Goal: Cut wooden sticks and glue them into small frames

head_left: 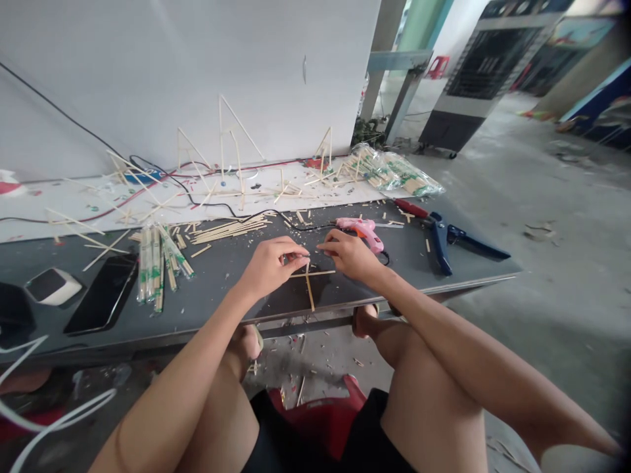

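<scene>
Close to the table's front edge lies a cross of thin wooden sticks [309,292], with a short piece standing up at its crossing. My left hand [273,266] pinches the top of that short upright stick [307,268] between thumb and fingertips. Just across from it, my right hand [351,253] has its thumb and forefinger pressed together; whatever they hold is too small to name. Right behind my right hand a pink glue gun [362,230] rests on its side, partly covered by the hand.
Loose sticks [229,230] lie behind my left hand, wrapped chopsticks [150,263] and a phone [101,295] to the left. Blue-handled cutters [440,243] lie right. Stick frames [239,157] stand along the wall near bagged sticks [394,172]. A black cord [290,223] crosses the table.
</scene>
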`<state>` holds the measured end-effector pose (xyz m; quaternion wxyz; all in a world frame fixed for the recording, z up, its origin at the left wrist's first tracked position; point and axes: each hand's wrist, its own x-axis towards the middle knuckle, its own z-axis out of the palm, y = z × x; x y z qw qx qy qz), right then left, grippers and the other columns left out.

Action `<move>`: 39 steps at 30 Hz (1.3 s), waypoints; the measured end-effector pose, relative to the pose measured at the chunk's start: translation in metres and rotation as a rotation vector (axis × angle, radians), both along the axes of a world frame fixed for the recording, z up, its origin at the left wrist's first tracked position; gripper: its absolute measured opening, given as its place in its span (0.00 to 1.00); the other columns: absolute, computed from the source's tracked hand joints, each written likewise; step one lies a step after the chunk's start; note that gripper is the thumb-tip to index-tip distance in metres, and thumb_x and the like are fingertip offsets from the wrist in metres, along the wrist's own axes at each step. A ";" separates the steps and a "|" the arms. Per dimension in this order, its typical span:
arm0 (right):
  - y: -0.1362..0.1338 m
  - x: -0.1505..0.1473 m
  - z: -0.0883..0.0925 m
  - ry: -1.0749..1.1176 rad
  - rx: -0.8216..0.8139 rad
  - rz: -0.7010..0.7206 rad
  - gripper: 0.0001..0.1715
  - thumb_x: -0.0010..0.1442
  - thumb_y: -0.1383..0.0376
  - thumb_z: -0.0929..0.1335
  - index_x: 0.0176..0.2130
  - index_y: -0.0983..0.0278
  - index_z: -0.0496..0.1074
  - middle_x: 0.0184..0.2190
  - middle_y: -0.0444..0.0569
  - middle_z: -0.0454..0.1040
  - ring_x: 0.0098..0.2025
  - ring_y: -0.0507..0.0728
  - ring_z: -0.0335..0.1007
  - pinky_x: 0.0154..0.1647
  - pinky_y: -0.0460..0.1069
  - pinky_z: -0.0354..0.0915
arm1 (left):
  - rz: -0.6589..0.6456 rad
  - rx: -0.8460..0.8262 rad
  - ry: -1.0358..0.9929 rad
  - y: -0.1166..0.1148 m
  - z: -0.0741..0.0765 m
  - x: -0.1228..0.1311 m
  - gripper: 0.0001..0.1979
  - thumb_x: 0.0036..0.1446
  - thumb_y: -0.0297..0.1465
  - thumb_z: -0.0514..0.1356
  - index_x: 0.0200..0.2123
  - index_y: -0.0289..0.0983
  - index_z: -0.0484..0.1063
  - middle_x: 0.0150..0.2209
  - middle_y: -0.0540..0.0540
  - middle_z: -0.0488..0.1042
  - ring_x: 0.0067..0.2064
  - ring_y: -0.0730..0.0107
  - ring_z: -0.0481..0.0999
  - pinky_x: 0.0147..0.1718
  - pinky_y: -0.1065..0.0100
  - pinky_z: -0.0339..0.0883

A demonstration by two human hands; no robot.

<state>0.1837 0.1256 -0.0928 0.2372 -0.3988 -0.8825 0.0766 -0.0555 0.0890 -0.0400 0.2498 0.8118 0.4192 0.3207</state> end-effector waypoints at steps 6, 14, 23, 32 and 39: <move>0.000 -0.012 0.008 -0.245 0.041 -0.101 0.23 0.56 0.77 0.64 0.43 0.59 0.81 0.45 0.52 0.73 0.29 0.52 0.65 0.25 0.49 0.50 | 0.025 -0.004 0.031 0.001 -0.001 0.000 0.08 0.61 0.35 0.63 0.37 0.39 0.81 0.36 0.47 0.79 0.31 0.73 0.72 0.30 0.70 0.66; 0.003 -0.005 0.009 -0.197 0.063 -0.136 0.11 0.62 0.73 0.64 0.38 0.65 0.76 0.42 0.55 0.74 0.29 0.54 0.67 0.26 0.50 0.53 | 0.001 0.047 0.046 -0.007 -0.002 0.004 0.09 0.63 0.35 0.61 0.41 0.40 0.81 0.38 0.46 0.79 0.31 0.74 0.73 0.34 0.70 0.69; -0.005 0.024 0.022 0.309 0.010 -0.268 0.09 0.64 0.69 0.63 0.36 0.62 0.73 0.42 0.52 0.80 0.46 0.60 0.76 0.44 0.51 0.65 | 0.026 0.066 -0.020 -0.008 -0.002 0.009 0.13 0.62 0.32 0.62 0.50 0.40 0.77 0.39 0.47 0.78 0.31 0.75 0.72 0.33 0.70 0.68; -0.009 0.022 0.020 0.236 -0.011 -0.272 0.09 0.61 0.69 0.66 0.34 0.62 0.76 0.39 0.52 0.81 0.45 0.62 0.77 0.45 0.53 0.67 | 0.090 0.125 0.212 0.013 -0.026 0.029 0.10 0.60 0.25 0.61 0.44 0.37 0.79 0.42 0.42 0.77 0.47 0.59 0.75 0.47 0.59 0.71; -0.011 0.033 0.025 0.268 0.013 -0.382 0.09 0.62 0.68 0.65 0.34 0.63 0.76 0.38 0.53 0.82 0.40 0.60 0.77 0.41 0.50 0.65 | 0.036 0.129 0.346 0.029 -0.038 0.043 0.12 0.59 0.21 0.58 0.36 0.37 0.81 0.36 0.43 0.77 0.43 0.60 0.76 0.47 0.59 0.69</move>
